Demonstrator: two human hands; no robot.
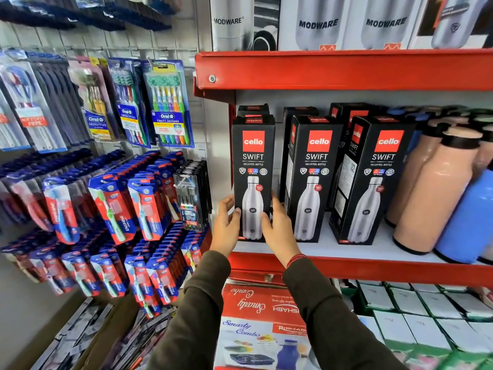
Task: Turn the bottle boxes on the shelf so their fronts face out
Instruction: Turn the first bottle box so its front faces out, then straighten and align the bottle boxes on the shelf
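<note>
Three black Cello Swift bottle boxes stand upright in the front row of the white shelf (354, 249). The left box (253, 161) shows its front squarely. My left hand (226, 225) grips its lower left edge and my right hand (277, 228) grips its lower right edge. The middle box (314, 166) and the right box (378, 172) also show their fronts, each angled a little so a side panel is visible. More black boxes (344, 113) stand behind them, partly hidden.
Peach bottles (437, 196) and a blue bottle (472, 220) stand to the right of the boxes. A red shelf edge (346, 70) runs above with Modware boxes (317, 22) on top. Toothbrush packs (165, 102) hang on the wall at left. Combo boxes (261, 324) sit below.
</note>
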